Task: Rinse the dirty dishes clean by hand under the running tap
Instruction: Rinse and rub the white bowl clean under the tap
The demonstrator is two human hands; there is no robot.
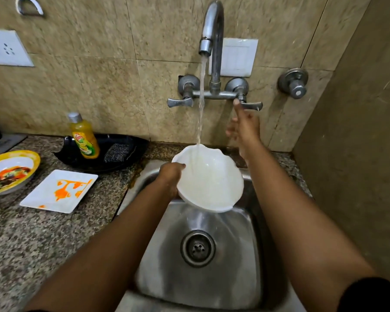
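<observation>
A white bowl (209, 179) is gripped at its left rim by the left hand (170, 176), thumb hooked over the edge, and is held tilted above a steel sink (239, 255). The right hand (243, 127) is raised with fingers loose and spread, grasping nothing, one fingertip at or just short of the tap's right lever (251, 105); contact cannot be confirmed. Water from the curved tap (213, 30) falls in a steady stream (200, 104) onto the bowl's far inner wall. The rinse would probably be done best if the bowl were turned slowly so that the whole inside is swept by the stream, with the free hand rubbed over it. On the granite surface (32, 233) to the left, a square white plate (59, 191) smeared orange and a yellow-rimmed bowl (10, 172) holding food remains are waiting unwashed. Behind them, a dish-soap bottle (85, 136) and a scrubber (116, 152) are kept in a black tray (135, 143).
</observation>
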